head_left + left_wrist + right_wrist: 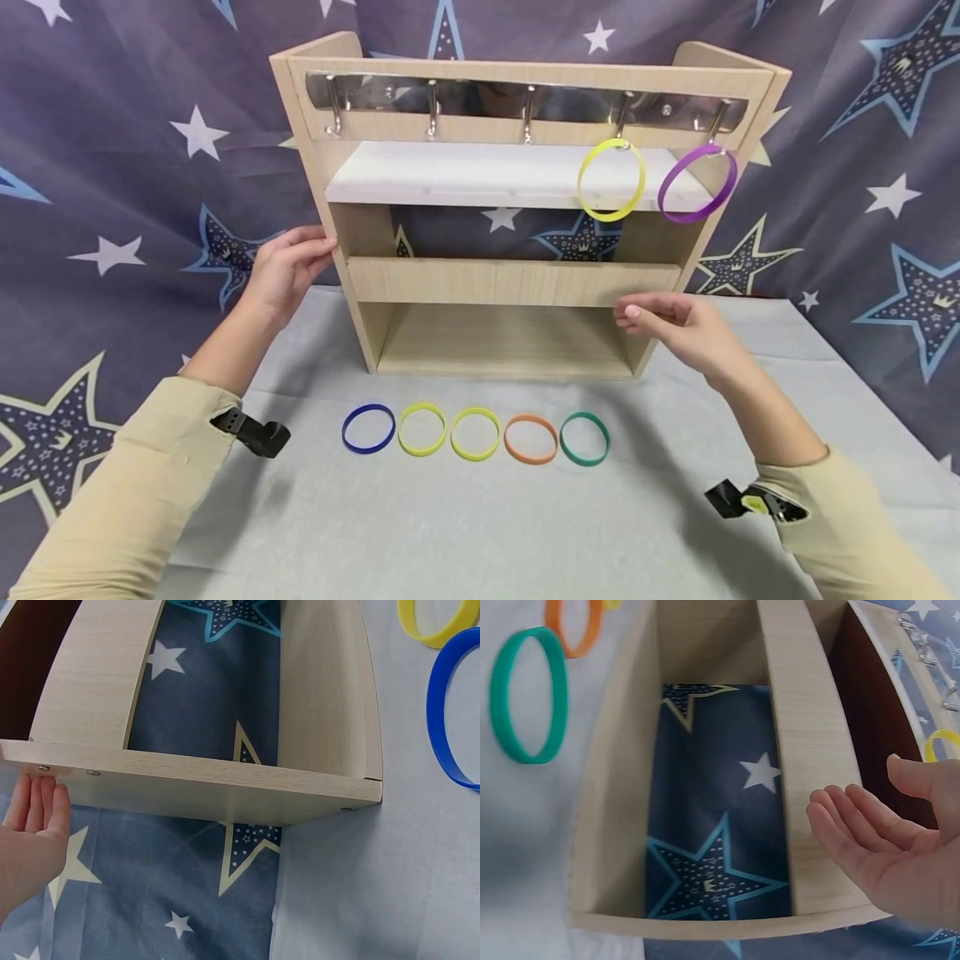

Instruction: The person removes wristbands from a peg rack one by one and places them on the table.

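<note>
Head view: wooden rack (517,282) stands upright on the table (480,517), long axis running left-right, w/ the left hand (285,268) at its left side panel and the right hand (678,327) just in front of its lower right corner. Left hand has straight fingers w/ tips on the panel edge, gripping nothing. Right hand is relaxed, fingers loosely extended, empty; can't tell if it touches the wood. Both hands sit about equally near the rack. Yellow ring (611,179) and purple ring (697,183) hang on hooks at upper right; five more rings (476,433) lie in a row on the table, nearer the person.

Left wrist view: left hand (34,840) flat, fingers together, by the rack's side panel (202,787).

Right wrist view: right hand (892,847) open, palm facing the rack's crossbar (802,750), holding nothing.
</note>
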Demonstrator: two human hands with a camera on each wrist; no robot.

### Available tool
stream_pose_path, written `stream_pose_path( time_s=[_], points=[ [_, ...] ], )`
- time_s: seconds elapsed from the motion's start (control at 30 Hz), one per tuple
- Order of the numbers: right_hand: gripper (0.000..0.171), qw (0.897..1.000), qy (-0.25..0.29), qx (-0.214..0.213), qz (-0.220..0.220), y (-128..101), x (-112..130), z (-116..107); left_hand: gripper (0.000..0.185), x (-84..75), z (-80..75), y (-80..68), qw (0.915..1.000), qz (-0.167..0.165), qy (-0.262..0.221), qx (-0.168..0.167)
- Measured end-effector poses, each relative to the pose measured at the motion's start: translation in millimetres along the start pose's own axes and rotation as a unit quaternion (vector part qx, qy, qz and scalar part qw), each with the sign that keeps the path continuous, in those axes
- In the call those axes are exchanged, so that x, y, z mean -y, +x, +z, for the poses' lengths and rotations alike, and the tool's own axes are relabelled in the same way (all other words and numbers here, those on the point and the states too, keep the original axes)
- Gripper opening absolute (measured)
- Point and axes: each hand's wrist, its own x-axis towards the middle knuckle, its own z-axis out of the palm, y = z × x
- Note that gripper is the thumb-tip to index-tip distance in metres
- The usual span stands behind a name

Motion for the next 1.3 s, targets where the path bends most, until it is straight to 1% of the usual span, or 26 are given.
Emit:
stream_pose_path(
  time_s=[0.13, 0.27, 0.47, 0.67, 0.8, 0.9, 1.1, 1.2, 1.3],
  points=[
    [0.039, 0.999, 0.015, -0.025, -0.028, 3.3, 7.9, -1.8, 0.007, 1.3, 0.0, 0.8, 1.0000, 0.002, -0.004, 0.002],
    [0.035, 0.996, 0.054, -0.048, -0.051, 7.7, 16.3, -2.3, 0.007, 1.1, 0.1, 1.1, 1.0000, 0.004, -0.002, 0.004],
    [0.027, 0.990, 0.087, -0.094, -0.063, 13.1, 30.8, -3.4, 0.007, 0.7, 0.4, 1.6, 1.0000, 0.005, 0.002, 0.005],
    [0.023, 0.981, 0.145, -0.110, -0.074, 16.7, 42.8, -3.5, 0.008, -0.7, 0.7, 0.1, 0.9999, 0.006, 0.003, 0.007],
    [0.030, 0.972, 0.178, -0.127, -0.085, 17.6, 48.9, -2.0, 0.007, -0.9, 0.9, -1.3, 0.9999, 0.007, 0.010, 0.009],
    [0.036, 0.963, 0.209, -0.140, -0.097, 18.3, 52.4, -0.7, 0.007, -0.5, 0.8, -1.4, 0.9998, 0.007, 0.013, 0.009],
    [0.043, 0.946, 0.264, -0.149, -0.113, 22.8, 58.6, 2.8, 0.006, -0.9, 0.4, -1.1, 0.9999, 0.007, 0.007, 0.008],
    [0.047, 0.940, 0.281, -0.152, -0.120, 25.7, 61.5, 5.2, 0.006, -1.4, 0.0, -1.5, 0.9999, 0.005, 0.008, 0.008],
    [0.049, 0.936, 0.292, -0.150, -0.125, 28.3, 63.8, 7.5, 0.006, -2.0, 0.1, -1.6, 0.9999, 0.003, 0.011, 0.006]
  ],
)
